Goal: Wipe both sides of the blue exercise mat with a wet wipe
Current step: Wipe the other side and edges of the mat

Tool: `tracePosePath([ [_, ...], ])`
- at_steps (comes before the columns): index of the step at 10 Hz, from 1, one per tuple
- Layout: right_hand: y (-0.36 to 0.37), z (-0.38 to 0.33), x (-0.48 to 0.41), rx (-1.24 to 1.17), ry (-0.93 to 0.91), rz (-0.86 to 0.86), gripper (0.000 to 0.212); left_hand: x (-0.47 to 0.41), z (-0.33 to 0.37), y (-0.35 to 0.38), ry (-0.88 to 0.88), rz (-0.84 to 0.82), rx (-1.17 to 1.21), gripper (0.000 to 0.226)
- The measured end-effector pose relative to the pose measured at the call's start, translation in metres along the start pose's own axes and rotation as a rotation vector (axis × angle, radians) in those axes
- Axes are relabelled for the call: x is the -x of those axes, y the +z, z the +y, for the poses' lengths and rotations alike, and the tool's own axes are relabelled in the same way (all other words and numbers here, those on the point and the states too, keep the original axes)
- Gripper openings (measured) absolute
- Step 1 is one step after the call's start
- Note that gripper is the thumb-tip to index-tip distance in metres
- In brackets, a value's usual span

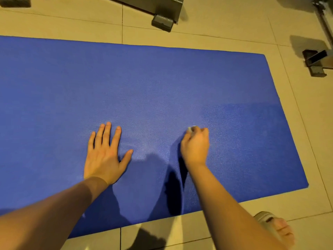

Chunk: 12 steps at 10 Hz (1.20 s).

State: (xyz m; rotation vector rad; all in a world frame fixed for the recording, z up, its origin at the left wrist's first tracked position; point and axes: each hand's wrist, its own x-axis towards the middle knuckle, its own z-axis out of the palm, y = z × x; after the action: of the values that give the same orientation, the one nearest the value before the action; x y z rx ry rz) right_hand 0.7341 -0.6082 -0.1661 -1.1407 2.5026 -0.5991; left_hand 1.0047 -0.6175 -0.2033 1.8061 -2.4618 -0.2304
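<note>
The blue exercise mat (144, 83) lies flat on the tiled floor and fills most of the view. My left hand (104, 152) rests flat on it with fingers straight and spread. My right hand (195, 143) is to the right of it, fingers curled round a small white wet wipe (191, 128) that peeks out at the fingertips and touches the mat. A darker, damp-looking patch (243, 123) shows on the mat to the right of that hand.
Beige floor tiles (225, 33) surround the mat. Dark metal equipment feet stand beyond the far edge (163, 22) and at the right (317, 62). A foot in a sandal (275, 226) stands on the tiles at the near right corner.
</note>
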Motion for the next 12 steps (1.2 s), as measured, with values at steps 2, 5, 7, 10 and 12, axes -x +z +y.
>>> tracePosePath([
  [2,0.045,-0.045,0.055,0.047,-0.45,-0.242,0.009,0.0,0.001,0.0,-0.001,0.009,0.003,0.083],
  [5,-0.029,0.042,-0.035,0.3,-0.287,-0.051,0.019,0.0,0.0,0.0,-0.001,0.004,-0.001,0.083],
  [7,-0.016,0.024,-0.039,0.22,-0.05,0.038,0.017,0.0,0.001,0.0,-0.005,0.004,0.007,0.083],
  [10,0.036,-0.04,0.018,0.173,-0.499,-0.154,0.01,0.0,0.0,0.001,-0.007,-0.011,-0.012,0.083],
  [12,-0.014,0.011,-0.049,0.305,-0.299,-0.084,0.01,0.0,0.0,0.001,-0.003,-0.002,0.003,0.082],
])
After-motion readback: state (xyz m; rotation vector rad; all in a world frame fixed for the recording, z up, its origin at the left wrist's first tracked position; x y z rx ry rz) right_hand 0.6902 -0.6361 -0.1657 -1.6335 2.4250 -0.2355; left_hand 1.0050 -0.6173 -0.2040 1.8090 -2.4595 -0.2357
